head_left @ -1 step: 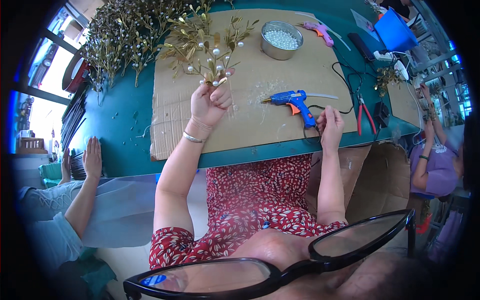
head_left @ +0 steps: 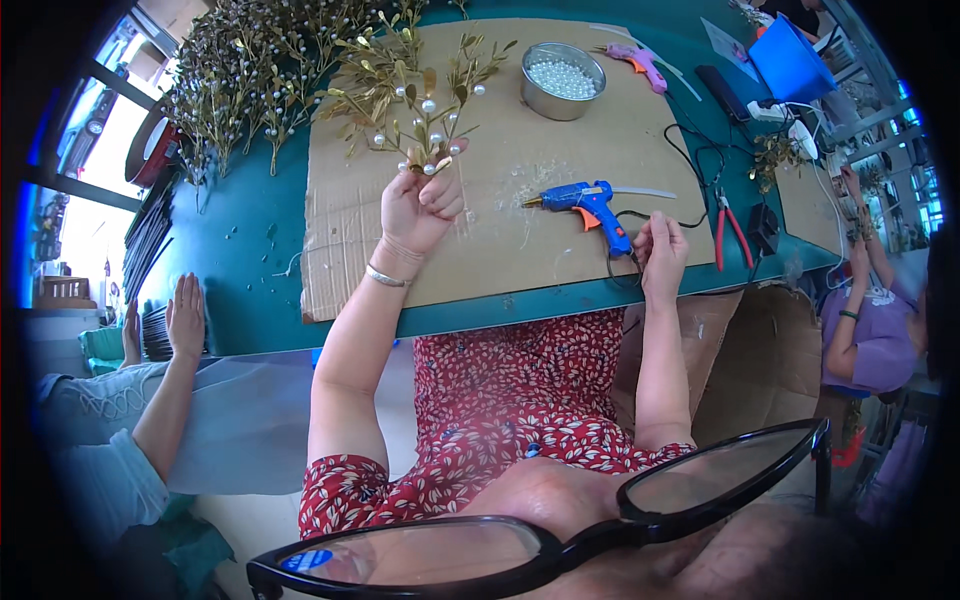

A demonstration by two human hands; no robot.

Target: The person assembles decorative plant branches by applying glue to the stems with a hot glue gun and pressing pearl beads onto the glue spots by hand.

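Left hand (head_left: 420,205) up at centre frame, fingers curled tight round the stem of a gold-leaved sprig with white pearls (head_left: 420,100), sprig fanning upward over the cardboard sheet (head_left: 540,240). Silver bangle (head_left: 385,277) on that wrist. Right hand (head_left: 660,255) low at right of centre, fingers pinched narrow on the black cord (head_left: 625,268) just below the blue glue gun (head_left: 590,203). Glue gun lying on the cardboard, nozzle pointing left, white glue stick poking out to the right, hand just beside its handle but not gripping it. Round metal bowl of white pearls (head_left: 563,80) up top, right of the sprig. Pink glue gun (head_left: 640,62) further right along the upper edge. Big heap of matching gold sprigs (head_left: 260,80) in the upper left, spilling over the teal worktop (head_left: 250,270). Red-handled pliers (head_left: 728,228) on the right, off the cardboard. Blue box (head_left: 790,60) in the upper right corner. Another person's hand (head_left: 186,318) resting flat at the worktop's left edge. A second person in purple (head_left: 880,330) at far right. Black-framed glasses (head_left: 560,530) across the bottom of the frame.
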